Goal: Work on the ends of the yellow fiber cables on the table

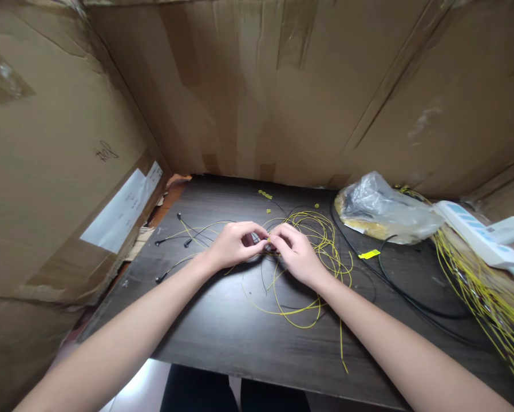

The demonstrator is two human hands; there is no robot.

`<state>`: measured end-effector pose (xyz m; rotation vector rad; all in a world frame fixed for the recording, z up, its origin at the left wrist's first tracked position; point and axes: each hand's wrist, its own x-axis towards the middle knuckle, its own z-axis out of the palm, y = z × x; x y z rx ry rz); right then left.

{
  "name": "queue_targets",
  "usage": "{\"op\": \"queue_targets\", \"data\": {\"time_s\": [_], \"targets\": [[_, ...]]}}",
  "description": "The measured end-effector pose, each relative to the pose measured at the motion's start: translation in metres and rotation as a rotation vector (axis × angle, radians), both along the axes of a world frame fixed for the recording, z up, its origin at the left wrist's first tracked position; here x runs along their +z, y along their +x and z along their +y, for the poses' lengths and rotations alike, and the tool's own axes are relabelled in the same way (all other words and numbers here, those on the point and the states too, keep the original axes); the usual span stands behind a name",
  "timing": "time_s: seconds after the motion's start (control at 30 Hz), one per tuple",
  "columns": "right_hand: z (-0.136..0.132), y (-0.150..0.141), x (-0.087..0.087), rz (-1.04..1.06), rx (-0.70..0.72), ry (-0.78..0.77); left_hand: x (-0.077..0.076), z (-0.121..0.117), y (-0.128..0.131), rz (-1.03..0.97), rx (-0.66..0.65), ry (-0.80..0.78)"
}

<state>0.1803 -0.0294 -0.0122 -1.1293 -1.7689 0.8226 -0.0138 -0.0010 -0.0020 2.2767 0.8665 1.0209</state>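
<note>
My left hand (236, 243) and my right hand (297, 252) meet over the middle of the dark table, fingertips almost touching. Both are closed in a pinch: the left on thin wires, the right at a small yellow piece (268, 240) beside them. The fingers hide most of what they hold. Yellow wires (328, 237) lie in loose loops under and around my right hand, with thin black ones among them. To the left of my left hand, several wire ends with black connectors (187, 243) fan out on the table.
Small yellow pieces (265, 195) lie towards the back. On the right are a clear plastic bag (383, 209), a black cable (405, 294) with a yellow tag (370, 254), a white power strip (475, 232) and a bundle of yellow wires (475, 292). Cardboard walls (257, 103) enclose the table (222, 332).
</note>
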Motion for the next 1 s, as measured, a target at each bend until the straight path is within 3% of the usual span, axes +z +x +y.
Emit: {"op": "queue_targets", "data": {"time_s": [0.33, 1.0], "targets": [[-0.0006, 0.0006, 0.0016, -0.058, 0.006, 0.010, 0.0000, -0.0009, 0.0007, 0.001, 0.010, -0.001], [-0.0006, -0.0010, -0.0019, 0.042, -0.014, 0.010, 0.0004, 0.0001, 0.0004, 0.029, 0.021, -0.042]]}}
